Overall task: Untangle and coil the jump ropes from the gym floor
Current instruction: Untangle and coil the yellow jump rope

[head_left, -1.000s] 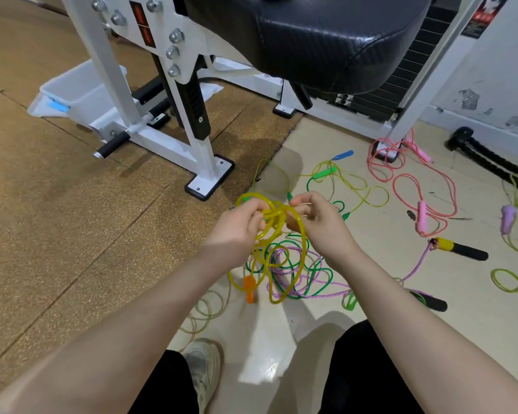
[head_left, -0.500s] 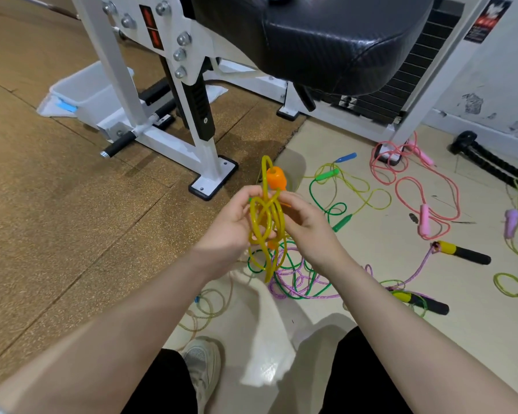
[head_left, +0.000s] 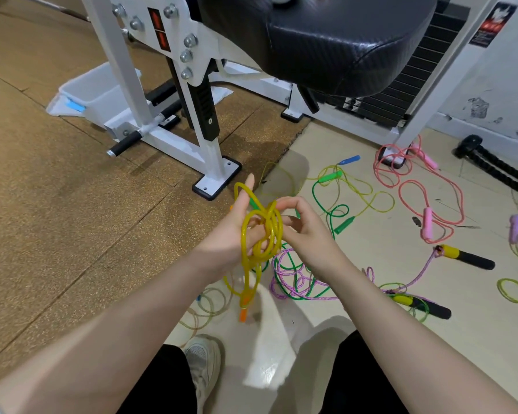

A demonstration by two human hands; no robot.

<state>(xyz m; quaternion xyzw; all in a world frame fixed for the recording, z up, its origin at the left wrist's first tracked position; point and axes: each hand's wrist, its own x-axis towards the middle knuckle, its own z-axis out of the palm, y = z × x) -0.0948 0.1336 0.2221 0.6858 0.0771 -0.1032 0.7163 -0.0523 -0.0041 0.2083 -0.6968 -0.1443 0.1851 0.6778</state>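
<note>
While the yellow jump rope [head_left: 262,234] hangs as long upright loops between both hands, its orange handle [head_left: 243,314] dangling low, the left hand [head_left: 237,231] carries the coil with one finger straight, and the right hand [head_left: 302,228] pinches its upper strands.

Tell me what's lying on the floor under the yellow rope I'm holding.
Under the yellow rope: tangled green rope and purple rope. Hands hide some.
</note>
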